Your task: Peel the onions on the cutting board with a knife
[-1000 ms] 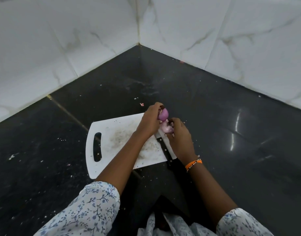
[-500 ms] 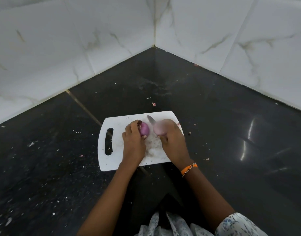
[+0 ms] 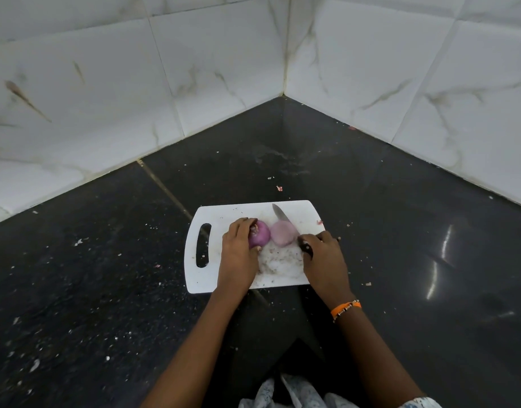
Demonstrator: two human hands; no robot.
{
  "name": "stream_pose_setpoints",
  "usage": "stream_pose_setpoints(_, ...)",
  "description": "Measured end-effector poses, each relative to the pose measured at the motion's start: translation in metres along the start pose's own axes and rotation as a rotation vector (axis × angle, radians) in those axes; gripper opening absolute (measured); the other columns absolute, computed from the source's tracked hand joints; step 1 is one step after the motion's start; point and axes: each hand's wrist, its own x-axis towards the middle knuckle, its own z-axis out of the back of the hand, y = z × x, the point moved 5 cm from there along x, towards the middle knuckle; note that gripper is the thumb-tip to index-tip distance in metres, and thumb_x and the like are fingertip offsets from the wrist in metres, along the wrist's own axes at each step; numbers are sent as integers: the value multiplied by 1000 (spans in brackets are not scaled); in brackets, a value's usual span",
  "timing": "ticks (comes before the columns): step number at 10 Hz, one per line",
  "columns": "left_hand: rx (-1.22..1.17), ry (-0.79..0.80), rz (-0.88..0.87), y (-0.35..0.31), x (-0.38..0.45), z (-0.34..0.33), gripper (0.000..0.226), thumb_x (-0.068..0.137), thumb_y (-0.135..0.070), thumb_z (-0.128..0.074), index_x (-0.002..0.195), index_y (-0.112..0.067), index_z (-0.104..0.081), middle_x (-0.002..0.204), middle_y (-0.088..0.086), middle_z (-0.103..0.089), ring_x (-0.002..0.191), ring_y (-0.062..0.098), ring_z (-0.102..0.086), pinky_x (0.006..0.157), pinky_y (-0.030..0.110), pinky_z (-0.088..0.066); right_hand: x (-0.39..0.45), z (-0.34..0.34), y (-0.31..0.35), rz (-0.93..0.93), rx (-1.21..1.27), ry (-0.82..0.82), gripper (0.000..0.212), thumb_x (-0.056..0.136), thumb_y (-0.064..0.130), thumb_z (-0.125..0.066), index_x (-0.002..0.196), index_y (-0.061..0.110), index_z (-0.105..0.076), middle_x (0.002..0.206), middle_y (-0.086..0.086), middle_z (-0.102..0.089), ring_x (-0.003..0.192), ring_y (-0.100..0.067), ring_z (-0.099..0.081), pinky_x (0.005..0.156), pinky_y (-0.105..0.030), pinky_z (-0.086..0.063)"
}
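Steadying: my left hand [image 3: 238,254] curls round the darker purple onion [image 3: 259,233], fingers over its far side and thumb low on the near side, holding it down on the cutting board [image 3: 200,278].
Right hand: my right hand [image 3: 324,257] is wrapped round the black handle of the knife [image 3: 283,215]; the blade runs away from me behind the paler onion [image 3: 283,233], tip toward the board's far edge.
Hands together or apart: apart, one on each side of the two onions, each clamped on its own thing.
Onions: both sit near the middle of the board, touching or nearly so; the left one looks to have its skin on, the right one looks paler and perhaps already stripped, though I cannot be sure.
Doing it well: I judge the next job is trimming the end of the darker onion, so I should keep my left fingertips tucked back from the blade, hold the onion so it cannot roll, and cut shallow, just enough to lift the skin.
Risk: a round onion on a littered board may slip.
Around: peel scraps [image 3: 280,260] lie on the board's near half; the board rests on a dark stone counter [image 3: 106,260] in a corner of white tiled wall [image 3: 194,69].
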Motion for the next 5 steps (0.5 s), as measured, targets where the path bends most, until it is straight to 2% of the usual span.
stream_pose_setpoints(3, 2, -8, -27, -2, 0, 3, 57, 75, 5, -67, 127, -13, -51, 130, 4, -48, 118, 22, -43, 95, 16, -28, 7, 0, 2, -91, 36, -36, 26, 92, 10, -53, 116, 4, -61, 113, -14, -55, 100, -28, -54, 82, -35, -50)
stream_pose_setpoints(5, -8, -31, -18, -4, 1, 6, 53, 82, -11, -67, 131, -13, -48, 135, 4, -46, 123, 22, -40, 99, 18, -26, 8, 5, -2, -90, 37, -80, 29, 93, 18, -56, 119, 6, -59, 115, -12, -55, 101, -27, -55, 81, -35, -48)
